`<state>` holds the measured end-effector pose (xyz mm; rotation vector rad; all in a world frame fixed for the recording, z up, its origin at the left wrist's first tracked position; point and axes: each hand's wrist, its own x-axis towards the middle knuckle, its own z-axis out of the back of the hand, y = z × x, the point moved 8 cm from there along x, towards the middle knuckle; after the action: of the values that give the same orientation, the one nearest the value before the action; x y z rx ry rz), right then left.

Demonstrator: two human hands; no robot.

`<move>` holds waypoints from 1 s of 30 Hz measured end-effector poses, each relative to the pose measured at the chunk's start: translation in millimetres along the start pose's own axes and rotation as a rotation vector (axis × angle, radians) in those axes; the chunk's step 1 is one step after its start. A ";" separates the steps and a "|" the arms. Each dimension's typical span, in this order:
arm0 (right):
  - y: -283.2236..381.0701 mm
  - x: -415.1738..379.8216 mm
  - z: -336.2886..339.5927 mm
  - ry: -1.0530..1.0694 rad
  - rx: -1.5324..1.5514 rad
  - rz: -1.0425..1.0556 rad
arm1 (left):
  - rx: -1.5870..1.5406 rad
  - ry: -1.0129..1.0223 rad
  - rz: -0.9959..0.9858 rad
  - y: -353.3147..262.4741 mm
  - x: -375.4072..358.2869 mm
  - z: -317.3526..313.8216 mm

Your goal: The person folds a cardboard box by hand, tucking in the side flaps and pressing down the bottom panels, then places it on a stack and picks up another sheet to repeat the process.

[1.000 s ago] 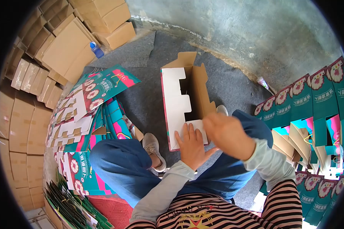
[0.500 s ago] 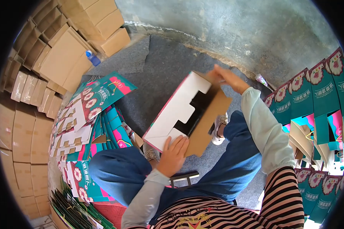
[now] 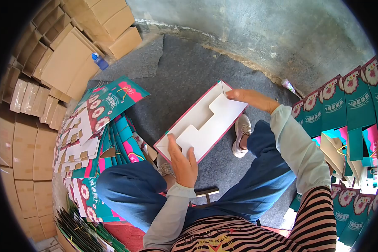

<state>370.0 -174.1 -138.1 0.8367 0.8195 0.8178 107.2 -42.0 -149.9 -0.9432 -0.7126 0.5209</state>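
The person sits low over a grey mat (image 3: 189,75), knees apart in blue jeans, with a long box (image 3: 201,122) held between both hands above the floor. The box lies tilted, one end near the left knee, the other pointing far and right toward the wall (image 3: 260,33). Its white inner flaps face up and lie flat across the opening, with a pink edge running round the rim.

The left hand (image 3: 181,161) grips the near end, thumb over the rim and fingers pressed on the white flap. The right hand (image 3: 250,98) reaches out to the far end, fingers flat on the flap's corner, palm down; it presses rather than clasps, so the hand is fairly open against the card.

Just under the box's right side a pale shoe (image 3: 240,134) rests on the mat. Near the person's lap a small stool frame (image 3: 203,194) shows between the legs.

To the left, a fanned heap of flat teal sheets (image 3: 101,126) with flower prints lies on the floor, touching the left leg. Farther left and up, plain brown cartons (image 3: 71,54) stand stacked, and a blue bottle (image 3: 99,61) lies on them. On the right, finished teal boxes (image 3: 348,105) stand upright in rows, close beside the right arm's sleeve.
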 end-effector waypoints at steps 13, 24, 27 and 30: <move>25.5 -9.3 -56.5 0.067 -1.000 0.358 | 0.605 0.424 -0.362 -10.3 -19.9 -42.0; 15.7 0.0 -63.6 0.178 -1.044 0.280 | 0.520 0.478 -0.322 -1.1 -16.8 -47.5; 21.8 -8.0 -48.7 -0.019 -0.842 0.433 | 0.536 0.413 -0.353 -18.9 -20.7 -32.8; 19.8 -2.2 -4.7 -0.255 -0.495 0.225 | 0.402 0.127 -0.378 -36.0 -13.0 17.2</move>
<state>359.5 -166.1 -122.4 0.5770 0.2765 1.0333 89.2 -59.4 -116.2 -0.4456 -0.6219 0.2521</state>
